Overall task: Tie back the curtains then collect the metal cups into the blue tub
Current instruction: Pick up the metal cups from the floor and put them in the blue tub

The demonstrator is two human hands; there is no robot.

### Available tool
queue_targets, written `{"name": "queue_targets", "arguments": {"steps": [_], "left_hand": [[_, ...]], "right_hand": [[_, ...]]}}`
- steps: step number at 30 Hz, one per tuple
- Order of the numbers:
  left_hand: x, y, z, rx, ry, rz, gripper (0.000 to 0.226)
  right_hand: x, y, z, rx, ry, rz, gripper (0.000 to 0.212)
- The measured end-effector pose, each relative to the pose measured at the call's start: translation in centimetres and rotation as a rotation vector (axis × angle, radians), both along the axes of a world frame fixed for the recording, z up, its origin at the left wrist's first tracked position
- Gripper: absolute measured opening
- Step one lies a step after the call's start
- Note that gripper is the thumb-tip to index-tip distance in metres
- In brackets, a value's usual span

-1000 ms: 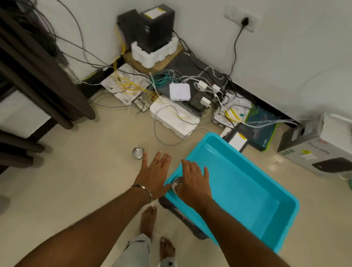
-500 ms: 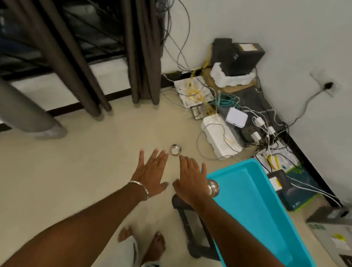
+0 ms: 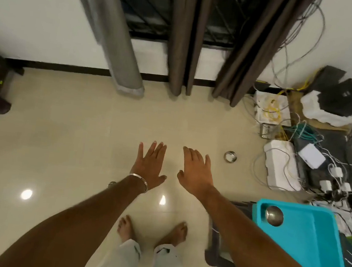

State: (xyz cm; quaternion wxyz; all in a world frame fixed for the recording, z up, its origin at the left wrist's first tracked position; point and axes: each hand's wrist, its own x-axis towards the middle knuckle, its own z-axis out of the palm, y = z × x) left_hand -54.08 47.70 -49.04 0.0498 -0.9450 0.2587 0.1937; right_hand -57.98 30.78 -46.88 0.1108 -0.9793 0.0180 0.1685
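Cup point(image 3: 274, 215) dropped into blue tub point(image 3: 313, 236); right hand point(image 3: 196, 173) and left hand point(image 3: 149, 164) hung released, empty. Floor cup point(image 3: 230, 156) near cables point(image 3: 286, 170) risked snagging.

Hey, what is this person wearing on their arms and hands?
Both forearms are bare, with no sleeves in view. The left hand has a thin silver metal bangle at the wrist. The right hand wears nothing: no rings or gloves visible.

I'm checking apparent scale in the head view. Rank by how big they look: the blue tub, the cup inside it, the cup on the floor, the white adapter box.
1. blue tub, cut off by the frame
2. white adapter box
3. cup in the tub
4. cup on the floor

The tub's cup sits nearer the camera, so the cups may match.
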Motion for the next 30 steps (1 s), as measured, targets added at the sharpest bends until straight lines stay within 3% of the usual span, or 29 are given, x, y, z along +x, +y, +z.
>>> {"name": "queue_targets", "arguments": {"steps": [13, 21, 30], "left_hand": [[0.5, 19.3, -5.9, 0.016, 0.069, 0.333, 0.097], [-1.3, 24.5, -12.0, -0.041, 0.100, 0.551, 0.097], [-3.6, 27.8, -23.9, -0.048, 0.166, 0.689, 0.099]], "right_hand": [[4.7, 18.5, -5.8, 0.028, 0.085, 0.321, 0.077], [6.6, 24.0, -11.9, -0.003, 0.131, 0.545, 0.080], [6.6, 27.8, -23.4, 0.004, 0.111, 0.600, 0.081]]}}
